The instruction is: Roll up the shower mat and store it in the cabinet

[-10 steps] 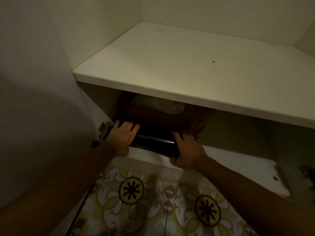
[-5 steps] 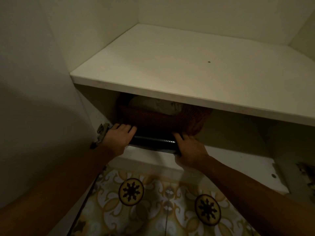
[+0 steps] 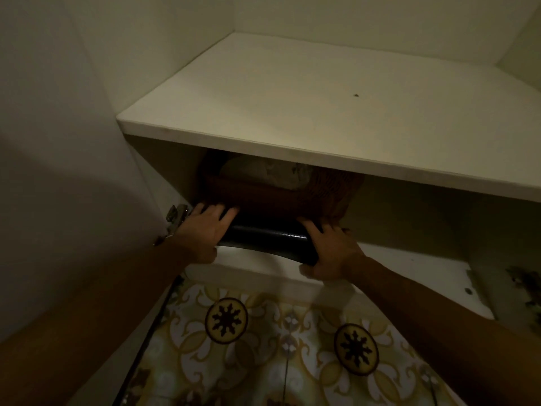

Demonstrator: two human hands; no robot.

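Resting in cabinet (image 3: 322,159): rolled mat (image 3: 265,238)

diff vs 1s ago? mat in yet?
Little change. The rolled mat went slightly deeper at the half-second mark, then came back out a bit; it now sits at the front of the lower shelf, in front of the brown basket. The left hand and right hand keep their grip on its ends. Nothing let go.
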